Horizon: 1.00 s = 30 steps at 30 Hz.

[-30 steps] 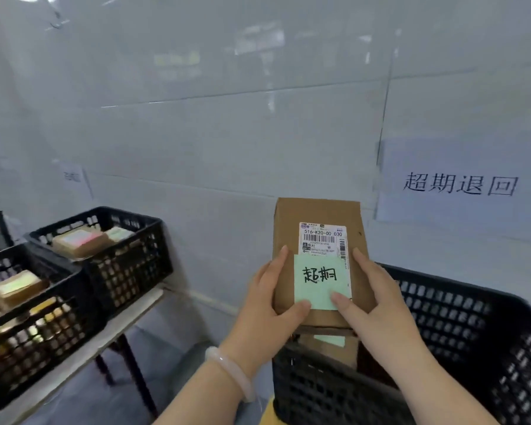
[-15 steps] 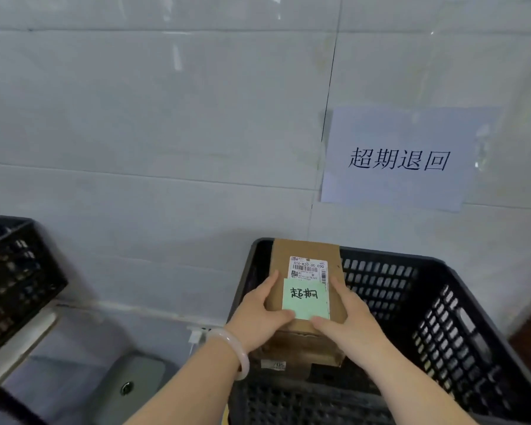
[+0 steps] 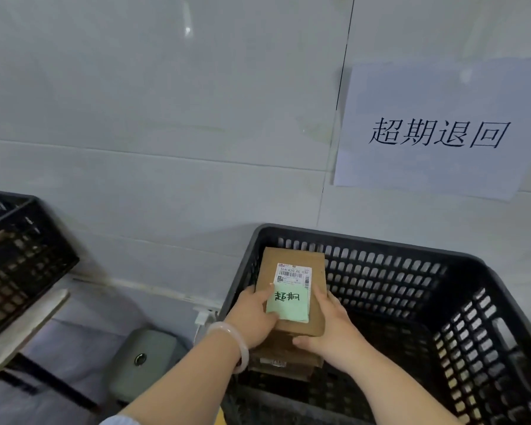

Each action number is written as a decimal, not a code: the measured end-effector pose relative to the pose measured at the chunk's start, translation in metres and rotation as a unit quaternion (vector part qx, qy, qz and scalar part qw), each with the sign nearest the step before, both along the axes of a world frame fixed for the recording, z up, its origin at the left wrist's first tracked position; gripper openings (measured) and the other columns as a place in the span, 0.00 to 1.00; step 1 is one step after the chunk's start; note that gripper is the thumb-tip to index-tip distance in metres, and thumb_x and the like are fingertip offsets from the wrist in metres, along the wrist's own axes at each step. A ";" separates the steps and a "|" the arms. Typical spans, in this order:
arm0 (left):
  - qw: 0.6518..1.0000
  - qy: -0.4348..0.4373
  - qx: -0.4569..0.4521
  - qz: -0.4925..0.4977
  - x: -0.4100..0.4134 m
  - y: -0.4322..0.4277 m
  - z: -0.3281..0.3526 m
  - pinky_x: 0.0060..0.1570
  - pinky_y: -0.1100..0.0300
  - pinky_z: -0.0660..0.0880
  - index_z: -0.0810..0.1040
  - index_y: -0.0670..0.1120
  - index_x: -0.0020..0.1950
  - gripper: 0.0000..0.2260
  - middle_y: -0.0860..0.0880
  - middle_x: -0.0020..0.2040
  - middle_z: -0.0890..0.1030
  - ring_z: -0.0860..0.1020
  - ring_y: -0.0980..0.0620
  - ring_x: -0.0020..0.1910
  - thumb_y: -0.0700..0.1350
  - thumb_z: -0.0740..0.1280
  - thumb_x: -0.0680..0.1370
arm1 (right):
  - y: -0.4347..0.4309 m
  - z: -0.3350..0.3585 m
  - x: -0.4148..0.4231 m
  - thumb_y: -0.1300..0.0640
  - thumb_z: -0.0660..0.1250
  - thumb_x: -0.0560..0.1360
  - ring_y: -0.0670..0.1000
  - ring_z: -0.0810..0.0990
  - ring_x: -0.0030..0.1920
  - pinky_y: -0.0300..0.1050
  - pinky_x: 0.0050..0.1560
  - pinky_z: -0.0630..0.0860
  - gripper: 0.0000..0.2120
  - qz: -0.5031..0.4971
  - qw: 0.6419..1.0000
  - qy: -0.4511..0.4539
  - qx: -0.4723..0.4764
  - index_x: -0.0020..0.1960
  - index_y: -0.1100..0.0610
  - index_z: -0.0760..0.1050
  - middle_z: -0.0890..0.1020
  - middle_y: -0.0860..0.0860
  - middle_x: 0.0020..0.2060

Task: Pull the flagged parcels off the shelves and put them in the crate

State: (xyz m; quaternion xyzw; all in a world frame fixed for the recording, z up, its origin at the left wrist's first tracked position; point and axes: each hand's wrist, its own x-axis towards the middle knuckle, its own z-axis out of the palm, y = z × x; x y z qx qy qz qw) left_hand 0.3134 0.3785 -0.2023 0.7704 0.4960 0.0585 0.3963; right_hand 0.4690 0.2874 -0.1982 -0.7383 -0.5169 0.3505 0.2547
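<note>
Parcel (image 3: 292,271) gripped by both hands, inside black crate (image 3: 411,250)

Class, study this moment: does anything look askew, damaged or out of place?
Nothing stands out. Both hands, left and right, hold the flagged parcel squarely on a stack inside the black crate; its green note lies flat.

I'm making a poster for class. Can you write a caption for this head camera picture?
Both hands, left and right, lower a green-flagged parcel into the black crate.

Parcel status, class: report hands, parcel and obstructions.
Left hand and right hand grip parcel. Parcel inside crate, atop another box. No obstruction visible.
</note>
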 end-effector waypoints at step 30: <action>0.897 0.265 0.345 0.080 -0.124 -0.078 0.052 0.77 0.44 0.45 0.46 0.61 0.79 0.35 0.53 0.81 0.48 0.49 0.49 0.79 0.64 0.60 0.78 | -0.009 0.047 -0.068 0.32 0.62 0.72 0.36 0.38 0.73 0.39 0.72 0.38 0.41 0.237 0.922 -0.184 0.244 0.77 0.40 0.45 0.45 0.33 0.73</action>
